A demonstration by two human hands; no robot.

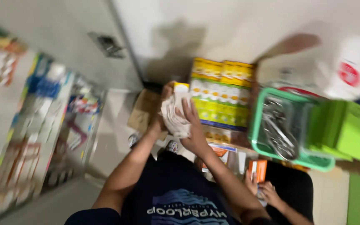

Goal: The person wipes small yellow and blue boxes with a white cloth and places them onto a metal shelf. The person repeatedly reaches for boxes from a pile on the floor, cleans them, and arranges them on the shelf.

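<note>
My left hand [162, 109] grips a small white box with a yellow top [181, 92] from the left side. Pressed against the box is a crumpled white cloth [175, 118], and my right hand [193, 130] is closed on it from the right. Both hands are raised in front of my dark shirt, just left of a stack of yellow and green cartons [221, 93]. The picture is blurred by motion, so finger detail is unclear.
A green plastic basket [258, 125] with metal utensils and a green box [348, 129] sit at the right. Another person's hand [267, 192] holds an orange box [257, 170] low right. Shelves of packaged goods [42, 125] line the left; a white bucket [355, 71] is at top right.
</note>
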